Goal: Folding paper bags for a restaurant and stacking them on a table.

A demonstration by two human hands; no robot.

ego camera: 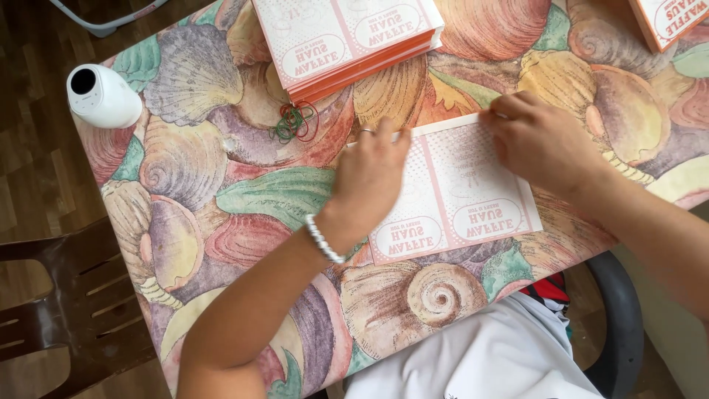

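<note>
A: Start with the hands. The left hand (369, 174) lies flat, fingers together, pressing the left edge of the flat pink-and-white printed sheet (458, 196); a beaded bracelet (323, 239) sits on that wrist. The right hand (543, 140) is curled over the sheet's far right corner, fingertips pinching or pressing there; I cannot tell which.

B: And the sheet itself?

A: Flat on the table (221, 192), near the person's edge, between both hands.

B: What could go wrong?

A: I'd judge the sheet may skid on the smooth cloth if one hand presses harder, so any crease would run crooked. A sleeve or forearm sweeping left could also scatter the rubber bands (297, 122) lying just beyond the left hand.

B: Around that?

A: A stack of like sheets (347, 41) at the far edge, another stack (668, 18) far right, a white cylinder-shaped device (102, 96) far left. The cloth shows big shells. Beyond: wooden flooring and a brown plastic chair (66, 310) near left.
</note>
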